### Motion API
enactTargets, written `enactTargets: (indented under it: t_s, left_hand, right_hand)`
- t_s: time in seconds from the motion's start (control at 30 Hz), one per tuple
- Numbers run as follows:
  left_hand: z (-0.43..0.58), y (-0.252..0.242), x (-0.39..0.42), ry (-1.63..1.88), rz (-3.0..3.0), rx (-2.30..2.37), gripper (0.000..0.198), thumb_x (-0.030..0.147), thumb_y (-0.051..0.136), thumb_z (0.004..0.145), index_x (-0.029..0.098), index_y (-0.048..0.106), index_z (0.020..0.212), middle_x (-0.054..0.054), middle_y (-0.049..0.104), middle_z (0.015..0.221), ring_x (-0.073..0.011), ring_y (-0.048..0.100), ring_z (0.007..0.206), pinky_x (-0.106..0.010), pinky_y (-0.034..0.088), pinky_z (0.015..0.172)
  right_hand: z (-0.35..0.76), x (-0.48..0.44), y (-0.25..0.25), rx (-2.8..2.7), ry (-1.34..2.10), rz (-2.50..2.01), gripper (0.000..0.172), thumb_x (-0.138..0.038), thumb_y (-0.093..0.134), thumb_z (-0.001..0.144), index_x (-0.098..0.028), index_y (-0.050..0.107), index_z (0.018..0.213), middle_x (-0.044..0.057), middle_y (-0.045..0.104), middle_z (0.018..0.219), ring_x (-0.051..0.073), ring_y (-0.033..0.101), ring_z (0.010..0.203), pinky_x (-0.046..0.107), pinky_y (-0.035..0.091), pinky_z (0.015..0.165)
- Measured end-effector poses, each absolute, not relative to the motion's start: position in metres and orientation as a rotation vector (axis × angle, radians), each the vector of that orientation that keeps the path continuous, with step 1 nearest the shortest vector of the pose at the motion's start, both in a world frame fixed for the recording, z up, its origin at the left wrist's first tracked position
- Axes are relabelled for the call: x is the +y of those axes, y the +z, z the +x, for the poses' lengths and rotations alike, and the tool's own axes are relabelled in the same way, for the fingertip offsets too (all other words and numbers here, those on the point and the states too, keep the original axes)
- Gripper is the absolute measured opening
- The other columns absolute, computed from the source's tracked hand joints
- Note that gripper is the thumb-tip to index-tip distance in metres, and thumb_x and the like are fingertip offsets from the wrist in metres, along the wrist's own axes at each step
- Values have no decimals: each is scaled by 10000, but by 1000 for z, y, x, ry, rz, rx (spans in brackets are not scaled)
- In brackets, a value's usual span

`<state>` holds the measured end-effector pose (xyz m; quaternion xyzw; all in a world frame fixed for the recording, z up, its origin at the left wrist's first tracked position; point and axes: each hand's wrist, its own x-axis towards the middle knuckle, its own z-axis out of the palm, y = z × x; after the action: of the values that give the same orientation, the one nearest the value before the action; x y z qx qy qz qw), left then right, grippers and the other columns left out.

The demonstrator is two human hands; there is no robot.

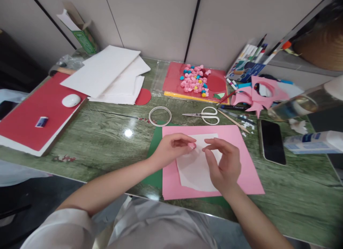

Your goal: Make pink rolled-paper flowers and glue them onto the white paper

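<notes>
Between the fingertips of my left hand [173, 145] is a small pink paper piece [192, 145], perhaps a folded or crumpled petal. My right hand [226, 163] hovers just to its right, thumb and fingers bent but apart, with nothing visible in them. Both hands are over a white sheet [198, 175] with an uneven lower edge. That sheet lies on pink paper [249, 181], which rests on green paper [154, 177]. Farther back, a pile of small pink, blue and yellow paper pieces [194, 79] sits on a red sheet [173, 79] in a clear sleeve.
Beyond the pink paper are a tape roll [160, 116] and white-handled scissors [210, 115]. A phone [272, 141], pink paper scraps [268, 91] and a box of markers [245, 64] stand or lie rightward. White sheets [104, 70] and a red board [24, 113] occupy the left.
</notes>
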<state>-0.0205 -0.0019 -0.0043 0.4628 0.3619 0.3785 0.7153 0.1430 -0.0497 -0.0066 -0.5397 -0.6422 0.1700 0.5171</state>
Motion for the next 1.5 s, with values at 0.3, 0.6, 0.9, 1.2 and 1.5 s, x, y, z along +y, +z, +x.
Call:
enactTargets:
  t_s: [0.3, 0.6, 0.9, 1.2, 1.5]
  left_hand:
    - [-20, -5, 1, 781, 746, 701, 173, 167, 702, 640, 142, 672, 808, -43, 651, 753, -126, 586, 696, -336, 429, 779]
    - [-21, -10, 0, 767, 784, 722, 178, 165, 695, 656, 141, 670, 830, -50, 661, 800, -133, 593, 733, -308, 423, 765]
    - [-20, -10, 1, 796, 822, 785, 180, 169, 705, 636, 142, 656, 808, -50, 678, 818, -123, 594, 691, -283, 438, 711]
    - [-21, -10, 0, 802, 821, 776, 172, 147, 693, 642, 145, 652, 808, -37, 675, 801, -110, 589, 678, -270, 437, 710]
    - [-21, -9, 1, 796, 835, 778, 179, 164, 697, 636, 148, 652, 809, -33, 663, 775, -118, 586, 668, -283, 435, 702]
  right_hand:
    - [143, -50, -8, -1601, 381, -1321, 397, -133, 572, 750, -246, 466, 1114, 36, 610, 950, 162, 595, 738, 403, 453, 769]
    - [138, -52, 4, -1213, 1039, -1007, 354, -155, 575, 748, -253, 477, 1074, -27, 465, 729, 119, 495, 671, 422, 475, 805]
    - [142, -49, 11, -887, 1364, -936, 324, -215, 582, 731, -261, 492, 1039, -36, 425, 695, 104, 433, 625, 409, 511, 744]
    - [141, -48, 12, -851, 1390, -953, 309, -219, 582, 731, -265, 493, 1024, -43, 421, 682, 101, 432, 617, 454, 494, 796]
    - [143, -48, 10, -842, 1400, -933, 302, -193, 571, 739, -255, 500, 1026, -40, 432, 684, 101, 436, 632, 451, 488, 807]
